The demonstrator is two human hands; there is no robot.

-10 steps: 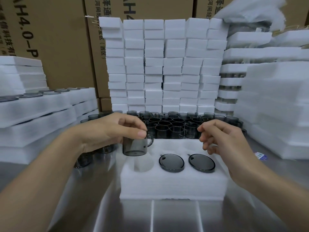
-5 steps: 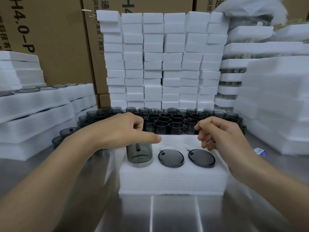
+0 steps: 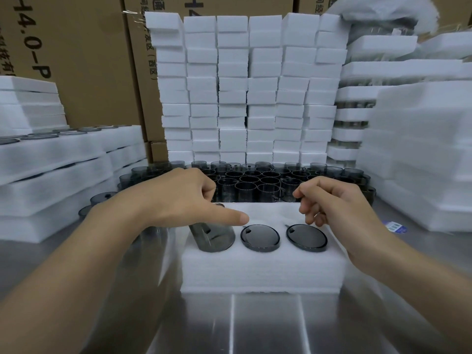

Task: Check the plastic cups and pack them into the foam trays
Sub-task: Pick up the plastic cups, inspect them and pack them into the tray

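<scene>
My left grip point(image 3: 178, 200) is on a grey cup point(image 3: 217, 238). My fingers are curled over its top and my thumb sticks out to the right. The cup sits in the left hole of the white foam tray point(image 3: 263, 272). It leans a bit and is only part way in.

Two more cups are deep in the same tray, one in the middle hole point(image 3: 260, 237) and one in the right hole point(image 3: 306, 237). Only their dark round tops show.

My right grip point(image 3: 339, 208) hangs over the back right of the tray. Its fingers are loosely bent and hold nothing.

The tray sits on a shiny metal counter point(image 3: 255, 328). Just behind the tray stands a big bunch of loose cups point(image 3: 255, 182). Behind them is a tall wall of white foam blocks point(image 3: 250, 98). Filled foam trays are piled up on the left point(image 3: 51, 159), and more white foam is piled on the right point(image 3: 421, 149). Brown boxes point(image 3: 89, 60) stand at the back. A small blue sticker point(image 3: 394, 227) lies on the counter near my right arm.
</scene>
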